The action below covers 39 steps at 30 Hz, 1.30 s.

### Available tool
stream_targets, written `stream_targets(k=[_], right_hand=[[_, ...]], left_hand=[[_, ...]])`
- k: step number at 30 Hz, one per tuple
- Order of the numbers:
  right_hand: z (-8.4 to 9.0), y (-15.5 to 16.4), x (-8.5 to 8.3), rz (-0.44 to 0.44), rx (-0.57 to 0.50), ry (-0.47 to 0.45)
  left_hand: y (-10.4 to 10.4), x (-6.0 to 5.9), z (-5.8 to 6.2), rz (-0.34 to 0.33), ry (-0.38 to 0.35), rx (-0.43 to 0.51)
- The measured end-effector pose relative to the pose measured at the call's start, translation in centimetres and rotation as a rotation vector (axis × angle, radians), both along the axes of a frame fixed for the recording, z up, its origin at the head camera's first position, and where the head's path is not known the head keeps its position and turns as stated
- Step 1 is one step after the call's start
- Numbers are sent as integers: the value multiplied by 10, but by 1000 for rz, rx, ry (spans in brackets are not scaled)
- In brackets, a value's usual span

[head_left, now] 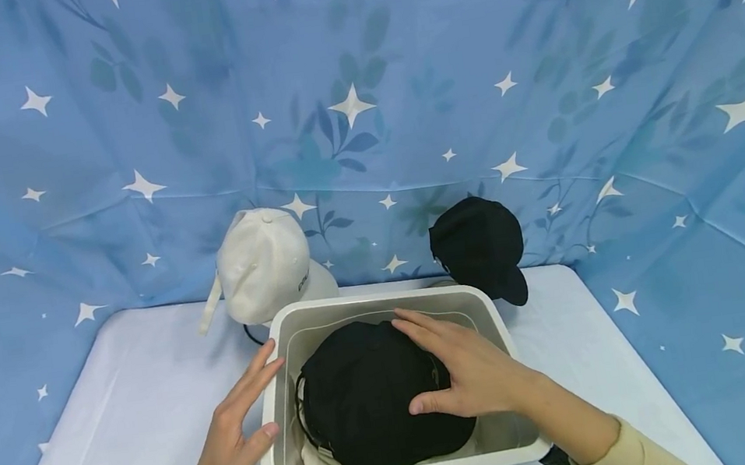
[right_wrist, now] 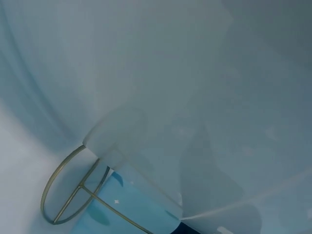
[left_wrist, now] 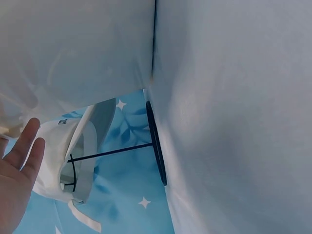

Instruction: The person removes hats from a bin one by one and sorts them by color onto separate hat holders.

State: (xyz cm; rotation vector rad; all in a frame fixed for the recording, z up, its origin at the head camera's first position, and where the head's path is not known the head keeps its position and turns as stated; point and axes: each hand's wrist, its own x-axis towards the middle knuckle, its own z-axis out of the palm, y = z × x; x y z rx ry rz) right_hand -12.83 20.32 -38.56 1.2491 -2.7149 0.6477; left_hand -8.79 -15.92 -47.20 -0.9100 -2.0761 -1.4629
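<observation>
A white plastic bin (head_left: 276, 355) stands on the table near the front edge. Inside it lies a black cap (head_left: 359, 399) on top of something white. My right hand (head_left: 464, 366) rests flat on the black cap with straight fingers. My left hand (head_left: 239, 427) lies open against the bin's left outer wall, thumb at the rim. In the left wrist view my left hand's fingers (left_wrist: 19, 165) show beside the bin wall (left_wrist: 229, 117). The right wrist view shows only the bin wall (right_wrist: 170, 73) and a wire stand (right_wrist: 73, 195).
A white cap (head_left: 264, 266) hangs on a stand behind the bin at the left; the same cap (left_wrist: 63, 161) and its black stand (left_wrist: 155, 144) show in the left wrist view. A second black cap (head_left: 480, 246) hangs at the back right. Blue starred cloth (head_left: 351, 70) surrounds the white table (head_left: 132, 390).
</observation>
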Motion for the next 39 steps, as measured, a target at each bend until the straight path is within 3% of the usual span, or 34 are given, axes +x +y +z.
stream_targets(k=[10,39], right_hand=[[-4,0,5,-60,8,-70],[-6,-6,3,-25,-57,-67]], left_hand=[[3,1,-3,-20,6,17],[1,-1,-3,-23,33,17]])
